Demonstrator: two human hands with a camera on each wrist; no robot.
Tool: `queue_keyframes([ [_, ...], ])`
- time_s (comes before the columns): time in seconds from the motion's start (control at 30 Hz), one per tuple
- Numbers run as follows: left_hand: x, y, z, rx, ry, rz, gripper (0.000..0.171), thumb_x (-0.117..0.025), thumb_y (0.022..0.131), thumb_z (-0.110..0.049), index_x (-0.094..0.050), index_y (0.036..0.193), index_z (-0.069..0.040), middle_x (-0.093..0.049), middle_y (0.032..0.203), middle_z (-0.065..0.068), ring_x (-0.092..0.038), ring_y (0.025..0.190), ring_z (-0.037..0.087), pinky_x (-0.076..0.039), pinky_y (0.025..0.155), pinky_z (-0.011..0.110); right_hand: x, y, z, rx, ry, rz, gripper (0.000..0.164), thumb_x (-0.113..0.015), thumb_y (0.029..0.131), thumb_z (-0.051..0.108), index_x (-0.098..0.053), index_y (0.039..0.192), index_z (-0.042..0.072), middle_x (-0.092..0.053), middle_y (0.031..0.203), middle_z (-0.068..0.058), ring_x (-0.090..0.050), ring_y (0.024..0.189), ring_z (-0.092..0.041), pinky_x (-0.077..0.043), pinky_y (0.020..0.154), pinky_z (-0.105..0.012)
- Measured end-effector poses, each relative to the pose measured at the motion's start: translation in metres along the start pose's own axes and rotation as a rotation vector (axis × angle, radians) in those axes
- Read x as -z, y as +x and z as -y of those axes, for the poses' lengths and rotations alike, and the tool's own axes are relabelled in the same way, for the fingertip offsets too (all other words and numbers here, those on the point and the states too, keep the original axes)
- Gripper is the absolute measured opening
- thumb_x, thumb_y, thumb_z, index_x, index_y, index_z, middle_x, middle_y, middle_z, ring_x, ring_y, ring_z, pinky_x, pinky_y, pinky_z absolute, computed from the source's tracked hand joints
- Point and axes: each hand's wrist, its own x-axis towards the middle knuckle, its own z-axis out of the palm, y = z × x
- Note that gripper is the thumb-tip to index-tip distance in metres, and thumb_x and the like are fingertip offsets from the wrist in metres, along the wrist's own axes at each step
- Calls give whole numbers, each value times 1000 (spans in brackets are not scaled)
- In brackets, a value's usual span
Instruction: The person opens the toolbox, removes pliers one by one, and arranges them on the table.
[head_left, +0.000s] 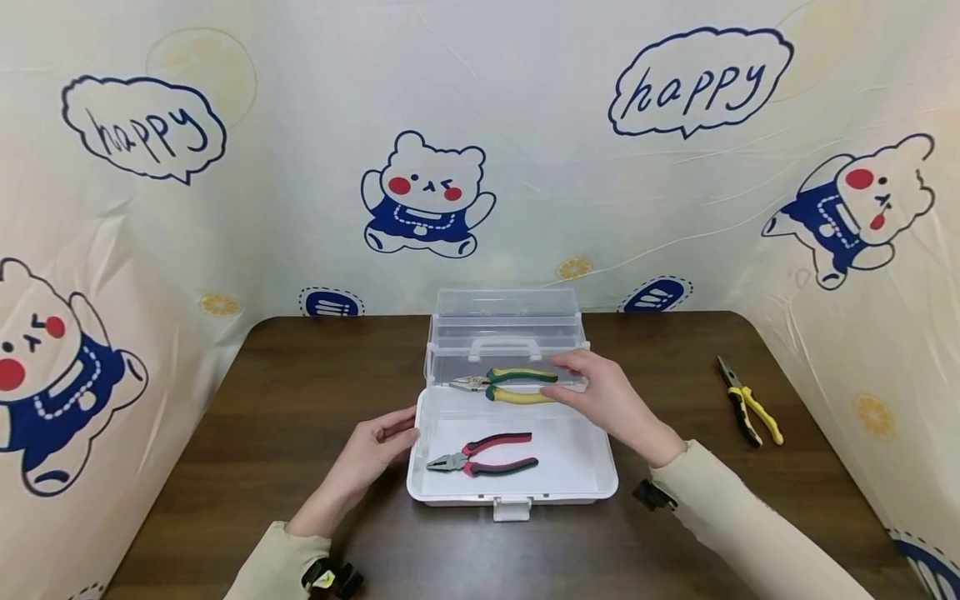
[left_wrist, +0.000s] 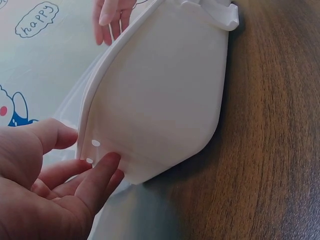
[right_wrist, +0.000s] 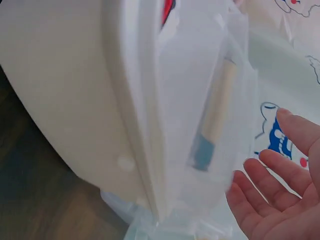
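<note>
A white plastic toolbox (head_left: 570,467) lies open on the table, its clear lid (head_left: 506,304) tipped back. My left hand (head_left: 375,454) grips the box's left edge; in the left wrist view the thumb is at the rim (left_wrist: 86,115) and the fingers are against the outer wall. Red-and-black pliers (head_left: 480,457) lie inside the box, jaws to the left. Behind them are green-and-yellow pliers (head_left: 517,396) near the hinge side. By their handle ends is my right hand (head_left: 607,396). The right wrist view shows its fingers (right_wrist: 280,172) spread, holding nothing.
Another pair of pliers, yellow and black (head_left: 750,408), lies on the brown table (head_left: 300,375) at the far right. A white latch (head_left: 512,509) juts from the box's front. Printed cloth (head_left: 540,208) hangs behind and at both sides of the table.
</note>
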Motion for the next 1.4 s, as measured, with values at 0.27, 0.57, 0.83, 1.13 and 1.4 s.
queue_keyframes([
  [0.27, 0, 1, 1, 0, -7, 1, 51, -66, 101, -6, -52, 148, 8, -60, 141, 30, -64, 122, 29, -59, 92, 30, -16, 11, 2, 20, -21, 80, 48, -80, 93, 22, -68, 136, 4, -67, 138, -15, -59, 132, -35, -50, 108, -52],
  [0.57, 0, 2, 3, 12, 20, -23, 49, -66, 101, -5, -54, 146, 7, -62, 140, 28, -65, 121, 30, -60, 92, 31, -22, 19, 2, 11, -95, 184, 55, -81, 92, 23, -64, 141, 4, -64, 142, -16, -57, 134, -35, -48, 110, -51],
  [0.83, 0, 1, 1, 12, 16, -23, 49, -66, 101, -5, -54, 147, 7, -61, 140, 28, -66, 120, 28, -60, 91, 31, -22, 29, 9, 37, -126, 231, 54, -82, 92, 21, -65, 139, 1, -67, 138, -15, -61, 130, -34, -50, 108, -49],
  [1.13, -2, 0, 2, -12, 6, 0, 50, -67, 101, -7, -53, 147, 8, -61, 140, 29, -65, 120, 28, -58, 90, 28, -28, 37, 13, 60, -188, 327, 58, -83, 91, 16, -62, 142, -1, -65, 141, -16, -60, 130, -34, -50, 108, -48],
  [1.4, 0, 0, 1, -7, 4, -8, 50, -67, 101, -6, -52, 147, 9, -60, 140, 30, -65, 121, 30, -60, 91, 32, -27, 42, 13, 89, -192, 347, 58, -82, 91, 13, -61, 142, -3, -65, 140, -17, -61, 129, -34, -50, 108, -48],
])
